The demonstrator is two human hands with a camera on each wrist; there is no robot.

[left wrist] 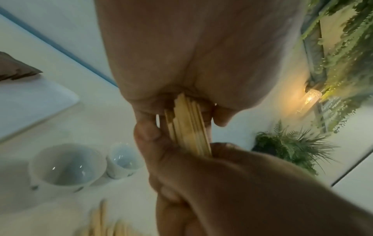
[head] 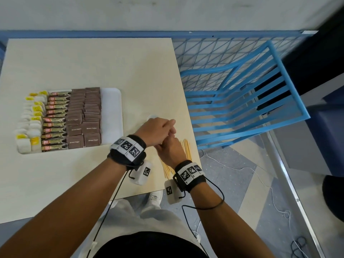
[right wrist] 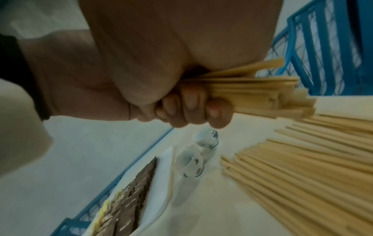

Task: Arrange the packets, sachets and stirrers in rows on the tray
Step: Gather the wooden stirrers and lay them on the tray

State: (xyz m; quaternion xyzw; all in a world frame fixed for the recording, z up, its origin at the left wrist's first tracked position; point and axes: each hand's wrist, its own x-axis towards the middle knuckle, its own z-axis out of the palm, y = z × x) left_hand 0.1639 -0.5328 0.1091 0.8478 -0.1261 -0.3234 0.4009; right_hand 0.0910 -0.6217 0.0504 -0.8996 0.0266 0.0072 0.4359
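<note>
A white tray (head: 112, 116) on the left of the table holds rows of white and yellow sachets (head: 30, 123), coffee sticks (head: 55, 120) and brown sugar packets (head: 84, 116); its right strip is bare. Near the table's right edge, my left hand (head: 160, 130) and right hand (head: 171, 149) meet around one bundle of wooden stirrers (left wrist: 185, 126). The left hand lies over the right. In the right wrist view, curled fingers (right wrist: 191, 105) wrap the bundle (right wrist: 252, 91). More loose stirrers (right wrist: 302, 175) lie on the table under the hands.
Two small white cups (left wrist: 66, 166) (left wrist: 123, 161) stand on the table between the tray and the hands. A blue slatted chair (head: 242, 101) stands just past the table's right edge (head: 186, 101). A blue mesh railing runs behind.
</note>
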